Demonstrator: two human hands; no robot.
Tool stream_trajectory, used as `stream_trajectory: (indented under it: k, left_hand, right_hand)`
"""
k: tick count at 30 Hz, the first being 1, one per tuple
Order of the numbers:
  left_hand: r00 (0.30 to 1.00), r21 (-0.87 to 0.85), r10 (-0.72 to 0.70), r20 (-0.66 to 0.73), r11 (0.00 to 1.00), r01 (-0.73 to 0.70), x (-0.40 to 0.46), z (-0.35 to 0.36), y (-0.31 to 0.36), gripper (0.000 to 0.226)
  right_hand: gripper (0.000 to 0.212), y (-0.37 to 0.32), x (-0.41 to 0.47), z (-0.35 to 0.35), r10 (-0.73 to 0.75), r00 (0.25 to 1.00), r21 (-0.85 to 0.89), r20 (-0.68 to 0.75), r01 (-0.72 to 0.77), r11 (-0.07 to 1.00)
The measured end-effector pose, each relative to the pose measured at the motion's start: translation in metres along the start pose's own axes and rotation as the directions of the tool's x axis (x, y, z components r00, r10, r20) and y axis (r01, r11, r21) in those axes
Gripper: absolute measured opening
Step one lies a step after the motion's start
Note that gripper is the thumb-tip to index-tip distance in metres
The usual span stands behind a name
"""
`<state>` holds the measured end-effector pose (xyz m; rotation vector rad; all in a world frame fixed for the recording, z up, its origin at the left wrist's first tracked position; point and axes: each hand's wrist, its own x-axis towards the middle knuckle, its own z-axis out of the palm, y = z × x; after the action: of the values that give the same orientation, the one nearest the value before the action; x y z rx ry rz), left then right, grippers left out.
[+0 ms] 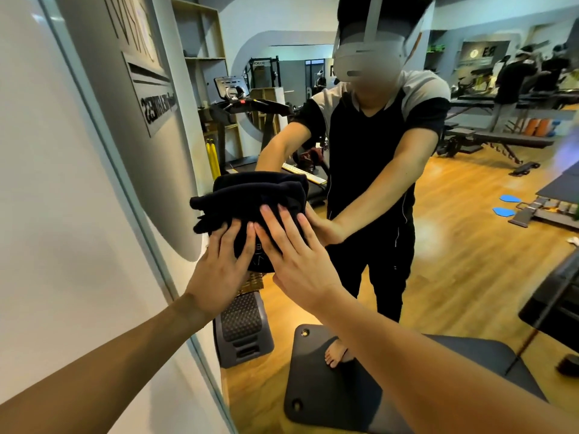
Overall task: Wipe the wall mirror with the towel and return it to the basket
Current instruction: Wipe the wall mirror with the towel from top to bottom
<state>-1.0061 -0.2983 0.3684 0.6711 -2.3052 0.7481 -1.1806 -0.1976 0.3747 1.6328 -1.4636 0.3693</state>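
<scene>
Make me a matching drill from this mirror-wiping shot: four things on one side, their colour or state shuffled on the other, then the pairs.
Things:
1. towel
2. left hand
3. mirror
4. foam rollers

States:
A. orange, seen in the reflection
B. black, folded, pressed to the glass
C. fingers straight, flat on the cloth
D. reflects the gym and its wood floor

Pairs: 1-B, 2-C, 3-D, 4-A

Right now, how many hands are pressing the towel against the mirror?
2: the left hand lies flat on the black towel's lower left, the right hand beside it on the lower right, against the mirror.
</scene>
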Motion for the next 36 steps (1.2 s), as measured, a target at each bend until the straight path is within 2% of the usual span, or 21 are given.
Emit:
stream_trajectory:
  k: [6, 10, 13, 17, 22, 25, 29, 36]
  left_hand:
    - [0.998, -0.02, 0.043, 0.036, 0.999, -0.042, 0.029, -0.009, 0.071, 0.089]
    - [0.999, -0.023, 0.048, 0.021, 0.999, -0.048, 0.048, -0.013, 0.121, 0.088]
    - [0.998, -0.043, 0.056, -0.003, 0.998, -0.056, 0.06, -0.016, 0.156, 0.08]
    - [0.998, -0.055, 0.055, -0.033, 0.997, -0.057, 0.077, -0.019, 0.202, 0.067]
    - [0.993, -0.033, 0.082, -0.09, 0.996, -0.085, 0.1, -0.032, 0.263, 0.049]
    - [0.99, -0.051, 0.066, -0.128, 0.996, -0.073, 0.111, -0.036, 0.299, 0.047]
    - [0.979, -0.058, 0.065, -0.191, 0.995, -0.078, 0.123, -0.044, 0.336, 0.044]
    - [0.979, -0.058, 0.052, -0.199, 0.996, -0.064, 0.129, -0.045, 0.368, 0.047]
  right_hand:
    - [0.069, 0.061, -0.054, -0.021, 0.015, 0.999, -0.039, 0.032, -0.013, 0.999]
    - [0.084, 0.099, -0.089, -0.037, 0.02, 0.999, -0.088, 0.038, -0.017, 0.996]
    - [0.095, 0.126, -0.112, -0.046, 0.026, 0.997, -0.105, 0.067, -0.019, 0.994]
    - [0.099, 0.159, -0.142, -0.059, 0.064, 0.996, -0.121, 0.058, -0.057, 0.991]
    - [0.088, 0.202, -0.181, -0.077, 0.104, 0.991, -0.148, 0.084, -0.091, 0.985]
    - [0.077, 0.227, -0.202, -0.089, 0.097, 0.99, -0.165, 0.1, -0.079, 0.983]
    - [0.079, 0.254, -0.225, -0.101, 0.113, 0.989, -0.179, 0.092, -0.095, 0.979]
    - [0.07, 0.272, -0.249, -0.105, 0.118, 0.984, -0.157, 0.132, -0.096, 0.983]
